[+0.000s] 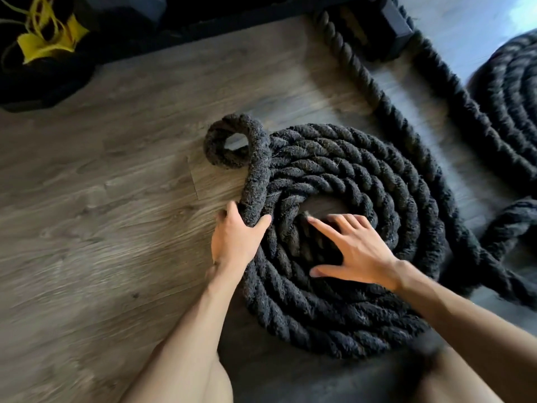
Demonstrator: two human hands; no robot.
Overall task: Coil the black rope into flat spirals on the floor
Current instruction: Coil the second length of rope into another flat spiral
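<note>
A thick black twisted rope [343,158] lies on the wooden floor in a flat spiral of several turns, with a small bare gap at its centre. Its sleeved end curls into a small loop [232,141] at the spiral's upper left. My left hand [236,238] is closed around that sleeved end at the spiral's left edge. My right hand [353,247] rests flat on the inner turns with its fingers spread. Rope runs on from the spiral's right side toward the top of the view.
A second black rope spiral [511,91] lies at the right edge. Two straight rope runs [357,62] lead to a black rack foot [392,27] at the top. A black weight with yellow straps [43,39] sits top left. Wooden floor [101,199] stretches left.
</note>
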